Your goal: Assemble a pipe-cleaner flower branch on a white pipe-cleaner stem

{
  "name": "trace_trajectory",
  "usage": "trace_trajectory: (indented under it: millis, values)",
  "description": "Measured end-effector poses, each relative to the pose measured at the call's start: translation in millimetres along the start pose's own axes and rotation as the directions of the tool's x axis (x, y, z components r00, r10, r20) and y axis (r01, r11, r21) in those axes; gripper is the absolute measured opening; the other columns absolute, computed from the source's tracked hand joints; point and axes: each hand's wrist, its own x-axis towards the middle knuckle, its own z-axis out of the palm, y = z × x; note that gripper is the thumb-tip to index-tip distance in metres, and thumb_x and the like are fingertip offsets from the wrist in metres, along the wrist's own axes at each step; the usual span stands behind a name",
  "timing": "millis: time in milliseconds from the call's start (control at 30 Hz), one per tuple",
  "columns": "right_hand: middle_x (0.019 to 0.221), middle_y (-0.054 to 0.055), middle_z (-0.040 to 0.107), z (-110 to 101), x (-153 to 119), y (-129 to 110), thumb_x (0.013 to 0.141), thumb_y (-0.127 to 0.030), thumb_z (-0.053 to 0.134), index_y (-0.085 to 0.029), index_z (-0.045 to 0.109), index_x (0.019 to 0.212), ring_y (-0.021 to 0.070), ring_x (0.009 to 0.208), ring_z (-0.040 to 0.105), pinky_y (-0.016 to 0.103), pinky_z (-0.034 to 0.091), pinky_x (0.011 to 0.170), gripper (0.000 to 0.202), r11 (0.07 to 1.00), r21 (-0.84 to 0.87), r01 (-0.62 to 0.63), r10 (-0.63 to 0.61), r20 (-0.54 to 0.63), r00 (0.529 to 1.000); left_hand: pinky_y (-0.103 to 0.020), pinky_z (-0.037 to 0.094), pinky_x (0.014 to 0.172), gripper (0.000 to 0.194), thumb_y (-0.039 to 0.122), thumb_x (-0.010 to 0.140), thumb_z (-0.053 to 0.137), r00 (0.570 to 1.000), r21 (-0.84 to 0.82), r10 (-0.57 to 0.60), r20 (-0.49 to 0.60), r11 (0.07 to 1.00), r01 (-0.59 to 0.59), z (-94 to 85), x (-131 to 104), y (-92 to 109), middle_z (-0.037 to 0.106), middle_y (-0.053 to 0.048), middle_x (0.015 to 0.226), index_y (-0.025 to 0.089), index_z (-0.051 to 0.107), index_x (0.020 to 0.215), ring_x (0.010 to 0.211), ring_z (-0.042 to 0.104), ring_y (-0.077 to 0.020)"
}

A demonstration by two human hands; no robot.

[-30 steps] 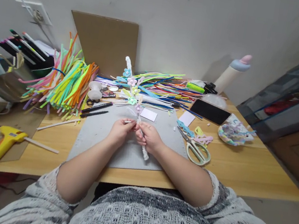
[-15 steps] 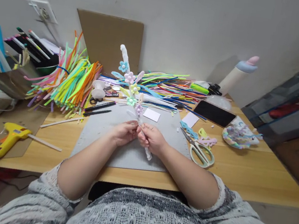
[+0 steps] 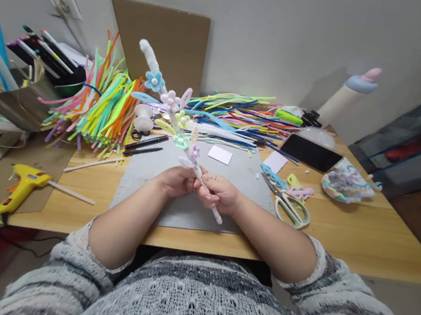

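Note:
Both hands meet over the grey mat [image 3: 140, 194], around the lower part of a white fuzzy flower stem [image 3: 149, 56]. The stem tilts up and to the left, with pastel pipe-cleaner flowers and loop leaves along it: a blue flower [image 3: 154, 81], a pink one [image 3: 170, 100], then yellow, mint and lilac lower down. My right hand [image 3: 221, 191] is closed around the stem, whose white end sticks out below the fingers. My left hand [image 3: 180, 181] has its fingers curled in against the stem from the left; its fingertips are partly hidden.
A yellow glue gun [image 3: 21, 189] lies at the left, near a bundle of pipe cleaners [image 3: 101, 113]. Scissors [image 3: 292, 210], a phone [image 3: 311, 152] and a small pastel woven piece [image 3: 344, 184] lie to the right. Cardboard [image 3: 166, 33] leans against the wall.
The stem's flowered top has swung left and toward me, so it leans more. Both hands still hold its lower part. The whole view has shifted slightly.

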Motion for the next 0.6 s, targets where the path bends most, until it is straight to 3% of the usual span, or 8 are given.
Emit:
trace_trajectory:
  millis: [133, 300, 467, 533, 600]
  values:
    - [0.049, -0.006, 0.050, -1, -1, -2, 0.083, -0.033, 0.049, -0.013, 0.057, 0.091, 0.0001, 0.031, 0.014, 0.013, 0.013, 0.031, 0.023, 0.999, -0.027, -0.028, 0.027, -0.020, 0.999, -0.025, 0.046, 0.063, 0.008, 0.018, 0.061, 0.066, 0.997, -0.014, 0.042, -0.066, 0.999, -0.043, 5.0, 0, 0, 0.043, 0.002, 0.047, 0.014, 0.059, 0.060, 0.054, 0.052, -0.0106]
    - [0.051, -0.005, 0.056, 0, 1, 4, 0.082, -0.036, 0.050, -0.017, 0.049, 0.110, 0.0009, 0.031, 0.016, 0.013, 0.015, 0.031, 0.034, 0.995, -0.086, -0.043, 0.040, -0.039, 0.998, -0.023, 0.043, 0.050, 0.019, 0.030, 0.064, 0.066, 0.988, 0.081, 0.043, -0.145, 0.996, -0.032, 2.4, 3, 0, 0.055, -0.003, 0.055, 0.012, 0.064, 0.069, 0.052, 0.053, -0.0119]
    - [0.052, -0.004, 0.057, 4, 5, 12, 0.080, -0.038, 0.053, -0.015, 0.053, 0.102, 0.0008, 0.031, 0.021, 0.013, 0.017, 0.031, 0.032, 0.994, -0.112, 0.013, -0.022, -0.079, 0.997, -0.026, 0.043, 0.049, 0.022, 0.031, 0.063, 0.066, 0.982, 0.060, 0.012, -0.191, 0.998, -0.001, 3.4, 4, -2, 0.058, -0.005, 0.060, 0.011, 0.066, 0.072, 0.054, 0.056, -0.0152]
    - [0.053, -0.004, 0.057, 4, 6, 13, 0.079, -0.038, 0.055, -0.015, 0.055, 0.093, 0.0008, 0.031, 0.024, 0.013, 0.017, 0.031, 0.027, 0.991, -0.121, 0.060, -0.076, -0.137, 0.988, -0.025, 0.042, 0.048, 0.022, 0.030, 0.067, 0.059, 0.946, -0.027, 0.058, -0.320, 0.997, -0.070, 6.8, 5, -3, 0.057, -0.004, 0.059, 0.010, 0.065, 0.074, 0.053, 0.054, -0.0134]
    - [0.054, -0.003, 0.058, 3, 7, 12, 0.077, -0.038, 0.057, -0.014, 0.056, 0.081, 0.0008, 0.031, 0.027, 0.014, 0.018, 0.031, 0.025, 0.980, -0.158, 0.117, -0.150, -0.213, 0.966, -0.023, 0.039, 0.044, 0.019, 0.026, 0.069, 0.053, 0.876, -0.074, 0.116, -0.468, 0.983, -0.170, 10.0, 5, -5, 0.053, -0.002, 0.054, 0.011, 0.064, 0.073, 0.048, 0.050, -0.0112]
